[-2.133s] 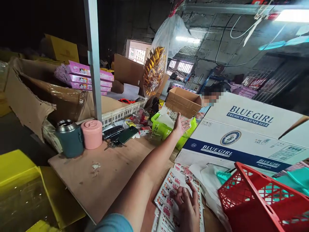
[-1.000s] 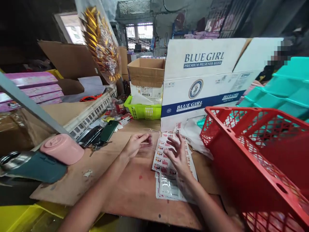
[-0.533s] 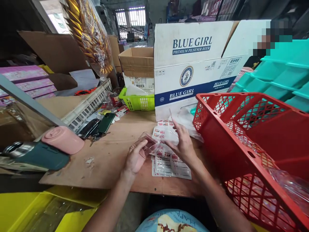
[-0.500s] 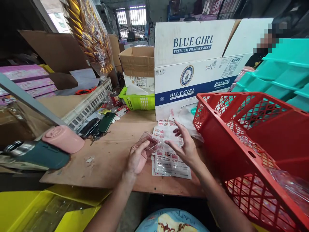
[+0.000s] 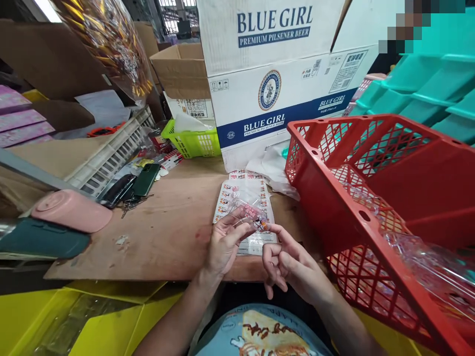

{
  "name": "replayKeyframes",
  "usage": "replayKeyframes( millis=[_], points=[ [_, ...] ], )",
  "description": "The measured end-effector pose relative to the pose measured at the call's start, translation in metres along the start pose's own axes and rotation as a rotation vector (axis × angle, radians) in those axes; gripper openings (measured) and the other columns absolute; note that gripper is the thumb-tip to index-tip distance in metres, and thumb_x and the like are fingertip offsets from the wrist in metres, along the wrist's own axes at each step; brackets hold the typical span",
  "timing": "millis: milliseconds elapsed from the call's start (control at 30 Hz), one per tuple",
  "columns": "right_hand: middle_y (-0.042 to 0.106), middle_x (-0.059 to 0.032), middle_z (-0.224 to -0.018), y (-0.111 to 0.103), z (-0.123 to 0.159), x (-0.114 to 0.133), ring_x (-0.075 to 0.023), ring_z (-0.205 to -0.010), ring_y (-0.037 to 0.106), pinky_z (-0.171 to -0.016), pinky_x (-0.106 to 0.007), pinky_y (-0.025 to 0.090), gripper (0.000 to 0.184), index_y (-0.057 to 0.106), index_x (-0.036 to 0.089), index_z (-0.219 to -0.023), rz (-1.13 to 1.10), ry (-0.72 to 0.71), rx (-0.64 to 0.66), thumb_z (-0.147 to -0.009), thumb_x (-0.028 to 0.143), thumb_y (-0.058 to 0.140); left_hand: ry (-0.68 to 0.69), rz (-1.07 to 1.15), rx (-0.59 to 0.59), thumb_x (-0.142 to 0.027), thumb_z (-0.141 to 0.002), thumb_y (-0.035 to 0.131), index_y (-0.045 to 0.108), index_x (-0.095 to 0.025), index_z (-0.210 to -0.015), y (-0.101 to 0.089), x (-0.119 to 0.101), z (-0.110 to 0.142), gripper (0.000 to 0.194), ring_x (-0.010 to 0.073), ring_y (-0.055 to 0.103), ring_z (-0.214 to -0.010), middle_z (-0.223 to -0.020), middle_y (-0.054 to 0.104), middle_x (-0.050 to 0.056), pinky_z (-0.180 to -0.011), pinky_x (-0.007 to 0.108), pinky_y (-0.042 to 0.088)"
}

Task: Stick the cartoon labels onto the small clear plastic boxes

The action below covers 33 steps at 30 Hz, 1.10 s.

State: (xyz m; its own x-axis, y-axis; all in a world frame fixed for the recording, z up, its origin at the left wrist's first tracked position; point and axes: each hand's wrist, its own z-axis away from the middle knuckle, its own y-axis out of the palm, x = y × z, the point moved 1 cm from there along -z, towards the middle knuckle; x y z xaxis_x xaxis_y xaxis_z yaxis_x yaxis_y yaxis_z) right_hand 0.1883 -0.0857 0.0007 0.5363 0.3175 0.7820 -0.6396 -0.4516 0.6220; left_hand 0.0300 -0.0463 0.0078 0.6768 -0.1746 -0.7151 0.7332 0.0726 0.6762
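Just below the middle of the frame, the left hand (image 5: pixel 224 242) holds a small clear packet (image 5: pixel 248 213) with a red-and-white printed sticker inside, its fingers (image 5: pixel 237 225) pinched narrow on the packet's near edge. The right hand (image 5: pixel 287 262) is just beside it, lower and to the right, with the index fingertip touching the packet's right corner and the other fingers curled loosely; it grips nothing. The packet is lifted slightly above a sheet of printed stickers (image 5: pixel 243 195) lying flat on the wooden tabletop (image 5: pixel 166 232), near the tabletop's front edge.

Left of the hands is a wide bare stretch of tabletop, running out to a pink tumbler (image 5: pixel 70 211) and a dark green flask (image 5: pixel 40 238) lying at the left edge. To the right the room is tight: a red mesh basket (image 5: pixel 371 198) stands tilted, its near wall close to the right hand, with clear wrappers inside it. Behind the sheet, in the upper middle of the frame, a white Blue Girl carton (image 5: pixel 274 74) closes off the back, with a lime green basket (image 5: pixel 193 143) to its left. A phone and keys (image 5: pixel 133 188) lie left of centre, well apart from the hands.
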Motion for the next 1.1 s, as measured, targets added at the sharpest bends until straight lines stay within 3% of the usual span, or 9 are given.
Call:
replayKeyframes(
  millis=[133, 433, 633, 867, 1100],
  points=[
    [0.057, 0.0055, -0.072, -0.009, 0.007, 0.006, -0.003, -0.04, 0.04, -0.047, -0.026, 0.055, 0.05, 0.037, 0.027, -0.135, 0.021, 0.028, -0.027, -0.094, 0.038, 0.061, -0.029, -0.052, -0.01, -0.014, -0.063, 0.085, 0.074, -0.018, -0.093, 0.006, 0.006, 0.001, 0.032, 0.0164, 0.073, -0.083, -0.092, 0.078, 0.003, -0.079, 0.029, 0.057],
    [0.053, 0.0086, -0.067, -0.02, 0.012, 0.012, -0.003, -0.038, 0.036, -0.046, -0.027, 0.055, 0.056, 0.031, 0.026, -0.139, 0.013, 0.09, -0.043, -0.094, 0.037, 0.062, -0.069, -0.182, 0.065, -0.016, -0.07, 0.081, 0.074, -0.015, -0.096, 0.012, 0.01, 0.001, 0.027, 0.0245, 0.071, -0.101, -0.105, 0.077, 0.009, -0.092, 0.037, 0.055],
    [0.053, 0.0086, -0.065, -0.021, 0.008, 0.011, -0.003, -0.037, 0.035, -0.044, -0.026, 0.054, 0.052, 0.032, 0.024, -0.137, 0.024, 0.08, -0.053, -0.095, 0.036, 0.059, -0.051, -0.148, 0.058, -0.014, -0.068, 0.081, 0.075, -0.017, -0.093, 0.013, 0.01, 0.0, 0.026, 0.0233, 0.072, -0.097, -0.101, 0.078, 0.006, -0.095, 0.04, 0.055],
    [0.052, 0.0089, -0.065, -0.02, 0.005, 0.013, -0.0028, -0.037, 0.033, -0.044, -0.027, 0.054, 0.051, 0.035, 0.026, -0.136, 0.007, 0.105, -0.05, -0.094, 0.038, 0.061, -0.049, -0.18, 0.074, -0.015, -0.072, 0.079, 0.075, -0.016, -0.098, 0.008, 0.011, -0.003, 0.026, 0.0233, 0.071, -0.1, -0.106, 0.076, 0.008, -0.093, 0.036, 0.056],
    [0.051, 0.0096, -0.061, -0.022, 0.0, 0.01, -0.0032, -0.037, 0.032, -0.042, -0.025, 0.052, 0.051, 0.034, 0.024, -0.138, 0.053, 0.109, -0.06, -0.095, 0.039, 0.059, -0.056, -0.18, 0.083, -0.016, -0.071, 0.079, 0.074, -0.016, -0.099, 0.008, 0.009, -0.005, 0.029, 0.0261, 0.07, -0.105, -0.107, 0.076, 0.008, -0.101, 0.042, 0.052]
  ],
)
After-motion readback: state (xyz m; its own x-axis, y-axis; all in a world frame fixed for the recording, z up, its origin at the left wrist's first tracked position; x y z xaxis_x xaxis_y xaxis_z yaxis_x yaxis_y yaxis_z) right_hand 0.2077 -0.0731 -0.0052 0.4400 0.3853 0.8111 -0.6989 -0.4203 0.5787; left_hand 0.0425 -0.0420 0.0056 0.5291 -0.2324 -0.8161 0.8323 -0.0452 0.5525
